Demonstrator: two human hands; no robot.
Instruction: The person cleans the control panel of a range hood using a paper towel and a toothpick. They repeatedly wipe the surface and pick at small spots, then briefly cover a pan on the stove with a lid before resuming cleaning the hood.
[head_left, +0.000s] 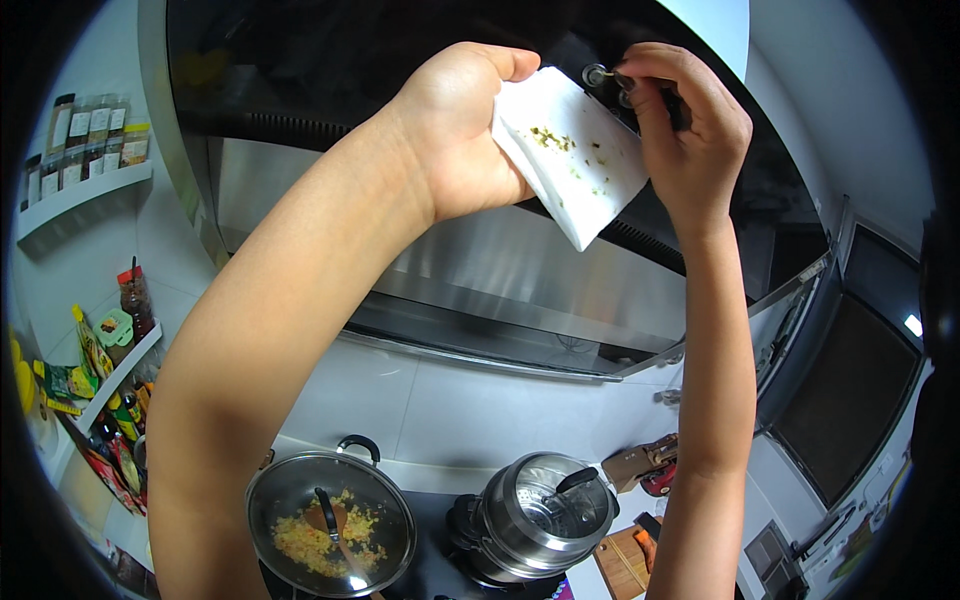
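Observation:
My left hand (472, 127) holds a folded white paper or cloth (581, 142) by its edge, with greenish bits scattered on its surface. To its right, my right hand (686, 112) has thumb and fingers pinched at a small dark hook or knob (624, 78) beside a round clear fitting (595, 75) on the black range hood (360, 52); what exactly the fingers grip is unclear. Below the arms, a lidded wok (330, 525) holds yellowish diced food and a wooden spatula under the glass. A stainless steel steamer pot (551, 517) stands to its right.
Spice jars (90, 135) line an upper wall shelf at left, above a lower shelf (120, 375) with sauces and packets. The steel hood panel (465, 262) slopes above the stove. At lower right lie a wooden cutting board (622, 562) and a brown knife block (637, 465).

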